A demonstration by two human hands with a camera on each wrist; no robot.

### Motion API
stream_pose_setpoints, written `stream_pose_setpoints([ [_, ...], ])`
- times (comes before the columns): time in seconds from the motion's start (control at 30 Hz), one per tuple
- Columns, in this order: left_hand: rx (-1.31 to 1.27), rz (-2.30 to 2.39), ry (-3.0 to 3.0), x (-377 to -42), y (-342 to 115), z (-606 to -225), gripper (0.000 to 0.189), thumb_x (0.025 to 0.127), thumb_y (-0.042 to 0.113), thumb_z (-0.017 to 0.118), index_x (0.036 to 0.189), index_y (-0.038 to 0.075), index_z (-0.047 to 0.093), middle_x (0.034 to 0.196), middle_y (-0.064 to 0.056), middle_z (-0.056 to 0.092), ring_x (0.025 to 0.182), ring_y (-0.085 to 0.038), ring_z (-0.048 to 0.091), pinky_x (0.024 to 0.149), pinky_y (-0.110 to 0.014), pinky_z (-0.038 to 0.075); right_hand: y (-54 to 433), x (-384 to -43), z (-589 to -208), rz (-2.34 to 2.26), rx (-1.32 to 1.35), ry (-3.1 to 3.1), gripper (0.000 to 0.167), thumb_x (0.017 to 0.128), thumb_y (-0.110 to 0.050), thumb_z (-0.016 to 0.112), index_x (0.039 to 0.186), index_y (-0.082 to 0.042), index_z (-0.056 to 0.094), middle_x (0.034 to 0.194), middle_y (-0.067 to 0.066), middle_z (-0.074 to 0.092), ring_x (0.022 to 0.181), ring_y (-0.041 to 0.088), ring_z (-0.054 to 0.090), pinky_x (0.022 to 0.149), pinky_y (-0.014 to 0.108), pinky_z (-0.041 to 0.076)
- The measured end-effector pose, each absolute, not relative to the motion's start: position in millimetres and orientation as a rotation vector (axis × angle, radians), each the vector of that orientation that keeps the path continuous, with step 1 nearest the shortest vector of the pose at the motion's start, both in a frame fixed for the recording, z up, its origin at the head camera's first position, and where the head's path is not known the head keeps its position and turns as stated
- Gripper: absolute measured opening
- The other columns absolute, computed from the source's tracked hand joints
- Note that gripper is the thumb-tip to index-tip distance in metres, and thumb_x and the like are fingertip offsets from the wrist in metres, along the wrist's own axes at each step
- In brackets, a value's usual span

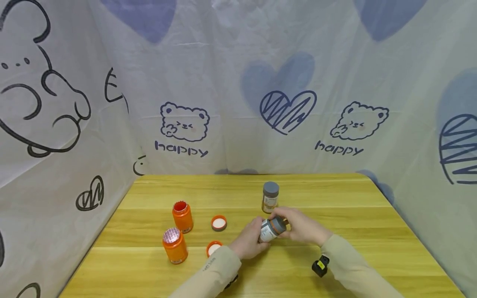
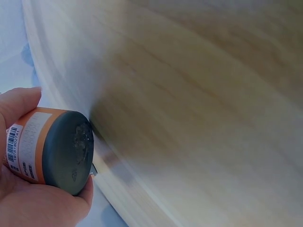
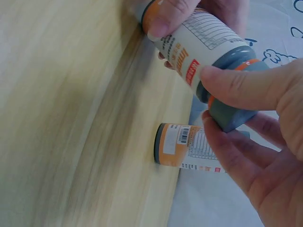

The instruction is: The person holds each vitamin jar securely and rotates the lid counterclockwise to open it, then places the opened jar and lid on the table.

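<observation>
My left hand [image 1: 249, 241] grips the body of a grey pill bottle [image 1: 266, 232] with a white and orange label, tilted over the table. The bottle's dark base [image 2: 68, 153] faces out past the left fingers in the left wrist view. With thumb and fingers, my right hand [image 1: 296, 223] pinches its grey cap [image 3: 231, 113]. An orange ring [image 3: 246, 64] shows at the cap's edge in the right wrist view. Just beyond the hands stands a second grey pill bottle [image 1: 270, 199], upright with its cap on.
On the left stand two orange bottles: an uncapped one [image 1: 182, 218] and a nearer one [image 1: 175, 247] with a patterned seal over its mouth. Two caps, the far cap [image 1: 219, 223] and the near cap [image 1: 213, 249], lie liner up, the latter beside my left sleeve [image 1: 220, 265]. A printed curtain [image 1: 231, 149] hangs behind the wooden table [image 1: 335, 194].
</observation>
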State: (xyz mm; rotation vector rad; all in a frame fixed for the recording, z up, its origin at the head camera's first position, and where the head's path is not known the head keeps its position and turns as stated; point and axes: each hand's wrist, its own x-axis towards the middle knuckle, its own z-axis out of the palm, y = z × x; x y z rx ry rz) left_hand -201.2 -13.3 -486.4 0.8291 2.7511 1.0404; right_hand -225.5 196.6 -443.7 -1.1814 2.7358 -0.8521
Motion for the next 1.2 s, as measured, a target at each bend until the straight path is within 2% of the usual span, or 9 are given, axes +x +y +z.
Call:
stream_pose_setpoints([
  [0.2,0.847,1.045,2.752,-202.3,-14.0,-486.3,0.054,0.084,0.010,0.079,0.127,0.002,0.047,0.110,-0.008,0.059,0.099,-0.017,0.059,0.087,-0.031,0.051,195.6,-225.5,-445.5,-0.860,-1.220,2.768,0.046,0.075,-0.001,0.083,0.113,-0.015,0.061,0.115,0.003,0.069,0.105,0.020,0.068,0.090,0.034,0.058],
  [0.63,0.847,1.026,2.772,-201.6,-13.5,-485.8,0.057,0.083,0.009,0.080,0.129,0.001,0.046,0.112,-0.008,0.059,0.102,-0.019,0.060,0.090,-0.032,0.052,196.7,-223.2,-449.7,-0.893,-1.144,2.785,0.061,0.075,0.003,0.082,0.129,-0.008,0.057,0.128,0.014,0.065,0.114,0.030,0.065,0.096,0.049,0.055],
  [0.8,0.834,1.024,2.768,-202.4,-13.6,-486.6,0.056,0.085,0.010,0.079,0.129,0.002,0.046,0.113,-0.008,0.059,0.102,-0.018,0.060,0.090,-0.032,0.052,197.1,-222.5,-450.2,-0.943,-1.088,2.748,0.058,0.082,-0.012,0.082,0.133,-0.010,0.055,0.131,0.012,0.063,0.116,0.029,0.063,0.093,0.046,0.055],
  [1.0,0.854,1.015,2.778,-203.1,-13.9,-486.8,0.054,0.085,0.009,0.078,0.128,0.001,0.046,0.112,-0.008,0.059,0.101,-0.018,0.060,0.089,-0.031,0.052,193.1,-222.5,-450.5,-1.001,-0.977,2.684,0.050,0.089,-0.036,0.076,0.131,-0.015,0.056,0.122,0.009,0.066,0.105,0.021,0.063,0.087,0.035,0.053],
  [1.1,0.854,1.006,2.780,-203.2,-13.7,-486.4,0.052,0.085,0.009,0.078,0.126,0.002,0.047,0.111,-0.008,0.059,0.101,-0.018,0.060,0.089,-0.031,0.052,190.1,-222.3,-450.5,-1.017,-0.878,2.668,0.049,0.092,-0.043,0.070,0.129,-0.014,0.056,0.119,0.010,0.066,0.101,0.019,0.062,0.084,0.033,0.052],
  [1.2,0.844,1.003,2.776,-202.6,-13.3,-486.8,0.052,0.085,0.010,0.078,0.126,0.003,0.047,0.111,-0.008,0.059,0.102,-0.018,0.060,0.090,-0.032,0.052,187.3,-222.5,-450.1,-1.088,-0.712,2.623,0.046,0.096,-0.043,0.064,0.127,-0.011,0.055,0.114,0.012,0.065,0.090,0.018,0.063,0.075,0.033,0.055],
])
